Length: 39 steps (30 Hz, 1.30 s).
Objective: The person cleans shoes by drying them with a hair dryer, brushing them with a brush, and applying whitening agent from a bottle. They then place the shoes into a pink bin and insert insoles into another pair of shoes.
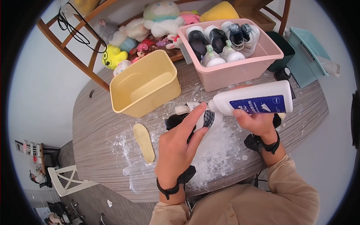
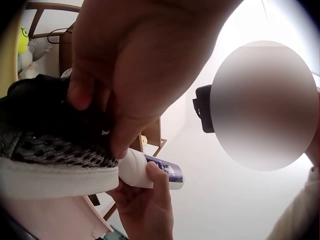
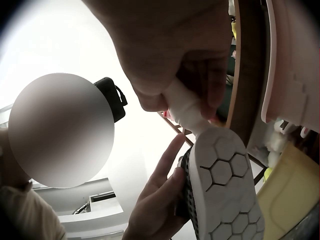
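My left hand point(image 1: 176, 144) grips a small black and white shoe point(image 1: 208, 119) above the table; the left wrist view shows its mesh side point(image 2: 60, 150) and white sole edge. In the right wrist view the shoe's hexagon-patterned sole point(image 3: 225, 180) faces the camera. My right hand point(image 1: 257, 122) holds a white bottle point(image 1: 258, 98) with a blue label, tilted nearly level, its neck end at the shoe's toe. Fingers of the left hand point(image 2: 145, 60) lie over the shoe's upper. Part of the shoe is hidden behind that hand.
A yellow bin point(image 1: 146, 86) stands at the back left, beside a pink bin point(image 1: 240, 71) holding several shoes. A cream insole point(image 1: 144, 143) lies on the table point(image 1: 97, 131), which has white powder on it. Plush toys point(image 1: 161, 18), a dark jar point(image 1: 282, 74) and a teal bin point(image 1: 305, 56) stand further back.
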Tool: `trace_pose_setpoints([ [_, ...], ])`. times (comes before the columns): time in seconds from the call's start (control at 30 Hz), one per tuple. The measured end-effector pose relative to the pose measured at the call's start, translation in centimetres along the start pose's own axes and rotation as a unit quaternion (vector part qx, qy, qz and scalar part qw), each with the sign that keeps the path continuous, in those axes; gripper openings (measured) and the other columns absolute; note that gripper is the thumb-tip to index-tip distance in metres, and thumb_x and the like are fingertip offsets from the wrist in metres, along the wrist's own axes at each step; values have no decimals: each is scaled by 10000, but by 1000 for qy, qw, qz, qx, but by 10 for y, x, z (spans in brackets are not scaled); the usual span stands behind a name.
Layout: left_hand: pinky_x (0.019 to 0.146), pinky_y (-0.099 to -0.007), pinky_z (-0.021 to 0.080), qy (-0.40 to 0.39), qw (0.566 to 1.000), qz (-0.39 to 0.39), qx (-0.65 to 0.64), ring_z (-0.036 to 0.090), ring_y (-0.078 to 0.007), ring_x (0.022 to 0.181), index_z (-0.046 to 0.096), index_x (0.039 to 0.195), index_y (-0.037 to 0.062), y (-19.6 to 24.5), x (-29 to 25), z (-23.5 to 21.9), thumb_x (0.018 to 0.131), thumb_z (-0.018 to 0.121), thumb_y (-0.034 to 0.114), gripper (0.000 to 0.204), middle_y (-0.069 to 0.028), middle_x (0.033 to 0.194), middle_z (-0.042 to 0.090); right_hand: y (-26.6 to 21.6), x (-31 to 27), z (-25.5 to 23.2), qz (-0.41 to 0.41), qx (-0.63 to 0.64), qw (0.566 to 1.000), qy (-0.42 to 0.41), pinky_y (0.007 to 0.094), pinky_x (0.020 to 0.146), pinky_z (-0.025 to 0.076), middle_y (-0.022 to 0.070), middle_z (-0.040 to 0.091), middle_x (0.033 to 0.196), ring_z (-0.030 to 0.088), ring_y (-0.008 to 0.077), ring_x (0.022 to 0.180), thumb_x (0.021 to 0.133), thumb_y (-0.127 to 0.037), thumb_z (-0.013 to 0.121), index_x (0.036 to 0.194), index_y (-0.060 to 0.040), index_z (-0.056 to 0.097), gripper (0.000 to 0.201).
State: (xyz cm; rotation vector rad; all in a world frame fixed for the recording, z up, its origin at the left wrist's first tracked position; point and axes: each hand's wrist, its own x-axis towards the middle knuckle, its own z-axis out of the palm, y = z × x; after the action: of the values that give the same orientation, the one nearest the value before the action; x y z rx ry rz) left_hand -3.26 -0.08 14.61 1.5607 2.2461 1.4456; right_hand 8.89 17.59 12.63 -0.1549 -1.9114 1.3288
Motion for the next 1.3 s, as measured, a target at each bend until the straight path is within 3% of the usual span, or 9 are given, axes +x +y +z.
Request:
trace_pose_setpoints([
  [0.17, 622, -316, 518, 11, 1000, 4, 3, 673, -268, 751, 638, 1154, 81, -3, 2, 2, 796, 715, 78, 367, -128, 949, 694, -2, 4, 0, -54, -41, 998, -14, 266, 719, 515, 51, 667, 942, 630, 113, 815, 738, -105, 747, 1050, -8, 627, 348],
  [0.3, 609, -312, 517, 18, 1000, -14, -4, 676, -266, 749, 644, 1139, 77, -2, 1, 4, 801, 711, 72, 345, -125, 941, 697, -2, 1, -1, -19, -33, 999, -12, 271, 746, 501, 81, 646, 980, 612, 134, 851, 762, -135, 727, 1100, 34, 590, 402],
  [0.4, 525, -231, 403, 39, 999, -1, -30, 469, -98, 562, 638, 1155, 49, -5, 1, 9, 778, 719, 33, 386, -76, 761, 622, 0, -1, -2, -4, -51, 999, -2, 267, 752, 494, 82, 634, 989, 600, 135, 859, 778, -165, 725, 1136, 56, 568, 449],
  [0.5, 511, -225, 376, 36, 999, -7, -23, 443, -91, 553, 638, 1157, 52, -2, 2, 7, 777, 720, 35, 389, -67, 740, 611, 5, 2, -2, -28, -18, 998, 52, 248, 698, 497, 42, 646, 928, 606, 93, 811, 754, -114, 742, 1022, 2, 610, 320],
  [0.6, 504, -219, 351, 35, 999, -11, -34, 418, -85, 551, 639, 1158, 53, 0, 1, 6, 780, 723, 48, 387, -53, 708, 586, 3, 11, -4, 105, 100, 988, 60, 249, 720, 494, 47, 619, 982, 586, 88, 845, 802, -162, 725, 1050, 11, 558, 345],
  [0.7, 559, -299, 490, 28, 999, -3, -28, 634, -252, 639, 639, 1146, 68, -1, 1, 6, 793, 716, 65, 362, -137, 879, 681, 10, 22, -5, 139, 213, 966, 34, 271, 600, 531, 101, 654, 855, 648, 154, 684, 860, -174, 653, 1026, 38, 557, 287],
  [1.0, 559, -305, 488, 30, 999, -14, -20, 635, -265, 646, 634, 1150, 64, 0, 2, 8, 802, 714, 84, 358, -146, 874, 678, 15, 25, -2, 130, 221, 966, 34, 280, 551, 533, 117, 656, 819, 654, 179, 637, 860, -168, 648, 1009, 48, 560, 277],
  [1.13, 500, -220, 318, 52, 997, -21, -53, 365, -75, 546, 629, 1172, 26, -2, 1, 12, 794, 711, 44, 387, 0, 611, 410, 17, 22, -5, 129, 201, 971, 33, 268, 620, 526, 86, 648, 881, 639, 136, 731, 844, -168, 675, 1030, 26, 564, 291],
  [1.3, 502, -216, 313, 59, 997, -29, -43, 360, -70, 552, 625, 1175, 21, -2, 0, 11, 795, 704, 30, 389, 8, 610, 395, 24, 17, -10, 114, 175, 978, 24, 249, 718, 500, 45, 629, 945, 600, 88, 841, 811, -153, 718, 1055, 2, 569, 324],
])
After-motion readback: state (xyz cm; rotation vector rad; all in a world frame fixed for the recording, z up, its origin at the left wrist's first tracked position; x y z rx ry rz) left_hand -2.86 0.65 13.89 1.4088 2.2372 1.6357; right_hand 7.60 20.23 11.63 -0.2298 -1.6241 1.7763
